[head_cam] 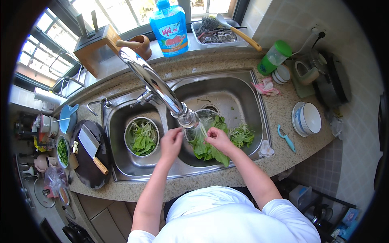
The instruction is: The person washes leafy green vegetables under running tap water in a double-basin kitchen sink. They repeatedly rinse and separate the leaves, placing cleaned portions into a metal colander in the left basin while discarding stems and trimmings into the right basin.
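My right hand (219, 140) pinches the pale stem of a leafy green vegetable (203, 148) over the right basin (246, 91). To its left, just below the head of the chrome faucet (155, 85), is my left hand (172, 141), its fingers bent together; whether anything small is between them I cannot tell. More greens lie under and beside my right hand, partly over a round bowl or strainer. A heap of cut greens (241, 135) rests at the right of that basin. In the left basin (117, 127) stands a round container (157, 130) of leaves and stems (142, 139).
Left of the sink, a cleaver (89, 141) lies on a dark round cutting board (83, 170), beside a bowl of chopped greens (63, 152). On the right are a blue peeler (286, 138), stacked bowls (310, 118) and a pink cloth (266, 87). A detergent pouch (170, 30) stands behind.
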The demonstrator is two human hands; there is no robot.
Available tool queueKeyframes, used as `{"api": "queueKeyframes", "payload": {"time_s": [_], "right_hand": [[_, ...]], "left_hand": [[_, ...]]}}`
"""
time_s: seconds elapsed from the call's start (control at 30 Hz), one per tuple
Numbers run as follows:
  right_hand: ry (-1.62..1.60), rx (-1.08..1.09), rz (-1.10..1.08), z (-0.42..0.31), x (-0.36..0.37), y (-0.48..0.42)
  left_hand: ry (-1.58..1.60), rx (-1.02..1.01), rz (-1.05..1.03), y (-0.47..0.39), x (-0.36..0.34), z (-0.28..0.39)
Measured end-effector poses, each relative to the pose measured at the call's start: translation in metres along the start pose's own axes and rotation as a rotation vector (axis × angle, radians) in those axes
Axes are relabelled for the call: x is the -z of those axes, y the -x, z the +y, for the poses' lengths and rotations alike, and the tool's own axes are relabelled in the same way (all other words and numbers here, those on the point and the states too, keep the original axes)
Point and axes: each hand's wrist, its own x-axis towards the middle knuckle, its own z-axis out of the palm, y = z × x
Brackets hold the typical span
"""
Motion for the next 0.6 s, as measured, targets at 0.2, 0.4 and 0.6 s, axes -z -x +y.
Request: {"api": "queueKeyframes", "payload": {"time_s": [0.2,0.4,0.6], "right_hand": [[0.075,0.169,-0.061,-0.016,-0.003,0.014],[0.161,0.262,0.115,-0.060,-0.004,0.014],[0.329,0.385,0.102,-0.075,-0.014,0.000]], "left_hand": [[0.742,0.417,-0.265,-0.007,-0.044,0.035],[0.700,0.421,-0.355,-0.012,-0.033,0.052],[0.622,0.462,-0.328,-0.010,-0.025,0.063]]}}
